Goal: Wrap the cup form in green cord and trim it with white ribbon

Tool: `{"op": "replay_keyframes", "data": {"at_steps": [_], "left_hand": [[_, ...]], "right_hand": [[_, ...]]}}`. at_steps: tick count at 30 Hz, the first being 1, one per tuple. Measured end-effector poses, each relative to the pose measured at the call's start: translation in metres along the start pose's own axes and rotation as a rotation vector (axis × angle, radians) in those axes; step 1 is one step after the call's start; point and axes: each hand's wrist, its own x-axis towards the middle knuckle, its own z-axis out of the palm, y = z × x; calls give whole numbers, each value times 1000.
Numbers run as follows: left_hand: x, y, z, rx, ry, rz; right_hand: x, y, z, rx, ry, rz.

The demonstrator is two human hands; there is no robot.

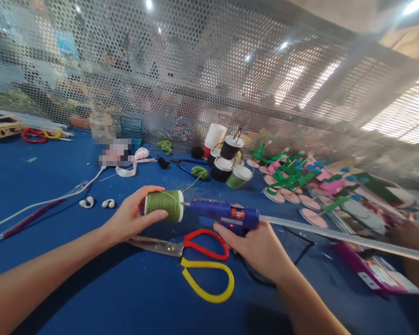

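In the middle, my left hand [138, 211] grips a small white cup wrapped in green yarn [163, 206], lying on its side in the fingers. My right hand [258, 249] is closed around a blue hot glue gun [226, 215] with a small red light on. A long clear glue stick [338, 237] sticks out behind the gun. The gun's nozzle meets or nearly meets the yarn near the cup's right rim. A green strand runs from the cup up to a loose bundle of green yarn [199, 172]. Large scissors [209, 263] with red and yellow handles lie below both hands.
Yarn-wrapped cups [223, 168] and a white cup stack [215, 135] stand at the back. Green and pink craft pieces [293, 179] crowd the right. A purple power strip [366, 270] lies near another person's arm [414, 256]. A perforated metal screen [195, 70] closes the table's rear.
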Motion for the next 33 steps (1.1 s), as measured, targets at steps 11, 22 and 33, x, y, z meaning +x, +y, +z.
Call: {"op": "replay_keyframes", "data": {"at_steps": [11,22,33], "left_hand": [[1,-4,0,50,33,47],[0,-8,-4,254,20,190],[-1,-8,-4,382,-40,418]], "right_hand": [[-4,11,4,-48,-64,-67],[-4,9,1,-172,-55,-66],[-3,11,1,-208,-11,-76]]}}
